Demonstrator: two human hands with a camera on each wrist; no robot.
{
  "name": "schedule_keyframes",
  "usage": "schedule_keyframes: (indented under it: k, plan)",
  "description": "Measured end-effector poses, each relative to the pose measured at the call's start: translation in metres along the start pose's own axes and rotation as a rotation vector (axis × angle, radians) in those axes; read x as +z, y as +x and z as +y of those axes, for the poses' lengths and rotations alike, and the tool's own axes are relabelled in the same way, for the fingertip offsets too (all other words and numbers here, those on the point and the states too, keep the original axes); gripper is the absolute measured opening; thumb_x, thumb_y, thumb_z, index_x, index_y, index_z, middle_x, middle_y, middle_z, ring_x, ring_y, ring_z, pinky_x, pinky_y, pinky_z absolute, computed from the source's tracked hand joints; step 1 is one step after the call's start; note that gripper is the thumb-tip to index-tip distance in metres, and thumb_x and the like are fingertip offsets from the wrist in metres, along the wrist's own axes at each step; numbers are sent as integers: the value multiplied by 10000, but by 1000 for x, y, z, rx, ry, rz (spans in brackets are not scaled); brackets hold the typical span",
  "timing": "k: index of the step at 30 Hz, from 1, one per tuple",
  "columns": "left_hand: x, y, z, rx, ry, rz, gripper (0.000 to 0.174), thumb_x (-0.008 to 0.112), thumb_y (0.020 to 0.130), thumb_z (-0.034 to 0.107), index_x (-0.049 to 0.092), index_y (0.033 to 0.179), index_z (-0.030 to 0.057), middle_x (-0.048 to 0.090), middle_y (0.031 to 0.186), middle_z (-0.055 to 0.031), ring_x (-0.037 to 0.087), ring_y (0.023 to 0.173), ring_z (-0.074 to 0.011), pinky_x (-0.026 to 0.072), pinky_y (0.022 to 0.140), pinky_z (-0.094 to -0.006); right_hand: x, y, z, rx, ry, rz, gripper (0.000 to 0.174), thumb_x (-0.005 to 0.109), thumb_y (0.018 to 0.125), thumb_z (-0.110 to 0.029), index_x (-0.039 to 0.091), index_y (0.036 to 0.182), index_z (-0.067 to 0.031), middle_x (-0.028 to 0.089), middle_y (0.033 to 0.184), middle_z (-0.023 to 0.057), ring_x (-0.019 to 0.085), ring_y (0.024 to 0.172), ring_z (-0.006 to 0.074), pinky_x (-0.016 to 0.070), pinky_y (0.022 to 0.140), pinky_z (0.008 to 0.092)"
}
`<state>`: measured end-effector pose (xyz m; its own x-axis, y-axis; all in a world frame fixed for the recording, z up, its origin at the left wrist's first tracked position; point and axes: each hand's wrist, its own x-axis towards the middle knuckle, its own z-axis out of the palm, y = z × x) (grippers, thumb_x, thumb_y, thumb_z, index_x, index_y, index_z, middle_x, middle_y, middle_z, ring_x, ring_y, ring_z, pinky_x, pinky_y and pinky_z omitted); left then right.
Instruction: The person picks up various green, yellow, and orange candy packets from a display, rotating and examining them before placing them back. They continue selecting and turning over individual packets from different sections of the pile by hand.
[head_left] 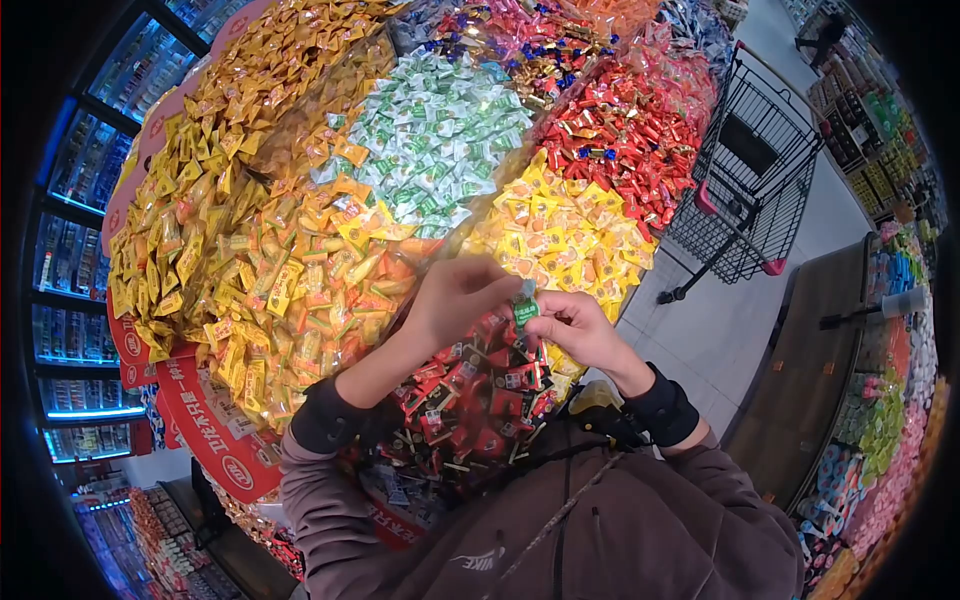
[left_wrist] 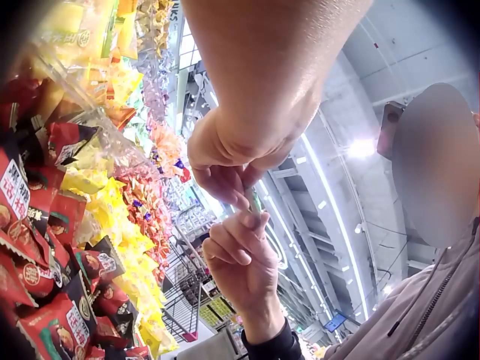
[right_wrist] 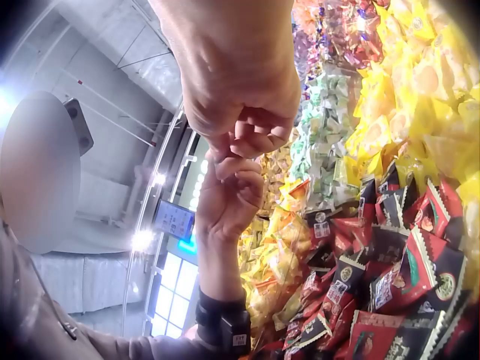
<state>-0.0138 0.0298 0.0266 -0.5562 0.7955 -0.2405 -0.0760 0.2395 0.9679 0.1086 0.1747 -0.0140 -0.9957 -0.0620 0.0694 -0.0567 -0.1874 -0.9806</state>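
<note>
Closest to the person, the two hands meet in front of the chest. The left hand (head_left: 455,300) and the right hand (head_left: 580,328) each pinch an end of one small green candy (head_left: 526,306) between thumb and fingertips, the other fingers curled in. The left wrist view shows the candy as a thin pale strip clamped between the fingertips of both hands, with the left hand above and the right hand below. The candy is off the display, held in the air above its near edge.

Right under the hands is a heap of red packets (head_left: 480,395) at the near edge of the display (head_left: 215,430), whose rim is a red band with white writing. Behind that, on the left, orange and yellow sweets (head_left: 300,290) fill a wide section. To the right of the hands, yellow sweets (head_left: 570,235) lie along the right edge. Further in are green-and-white sweets (head_left: 440,140) near the middle, with red sweets (head_left: 620,140) beside them toward the far right corner.

Past the display's right edge a black shopping cart (head_left: 755,170) with pink handle ends stands on the pale floor (head_left: 720,330). Lit shelves (head_left: 70,270) run along the far left.
</note>
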Motion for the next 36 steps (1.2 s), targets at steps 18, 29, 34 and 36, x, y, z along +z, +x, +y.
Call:
schedule_keyframes:
  k: [18, 29, 34, 36]
  plan:
    - [-1, 1, -4, 49, 49, -3, 207, 583, 809, 210, 593, 744, 14, 587, 606, -11, 548, 560, -42, 410, 461, -179, 2, 0, 2, -25, -32, 11, 108, 545, 841, -115, 544, 836, -7, 543, 741, 3, 509, 690, 55, 408, 630, 219]
    - [-1, 1, -3, 40, 51, -9, 206, 578, 812, 207, 593, 746, 12, 589, 608, -13, 549, 562, -43, 420, 464, -181, 2, 1, 6, -10, -33, 25, 100, 561, 829, -108, 546, 854, -13, 532, 762, -2, 477, 720, 54, 396, 658, 223]
    - [-1, 1, -5, 49, 45, -11, 207, 577, 812, 205, 589, 738, 12, 588, 607, -14, 547, 560, -43, 427, 465, -184, 0, 1, 10, -20, -78, 13, 104, 560, 830, -109, 545, 861, -11, 532, 760, -4, 479, 710, 52, 398, 647, 220]
    - [-1, 1, -5, 52, 47, -10, 207, 576, 812, 204, 588, 735, 12, 588, 606, -14, 547, 559, -43, 429, 465, -185, 1, 1, 8, -21, -51, 11, 106, 558, 831, -109, 545, 866, -10, 533, 763, -4, 482, 706, 50, 401, 643, 219]
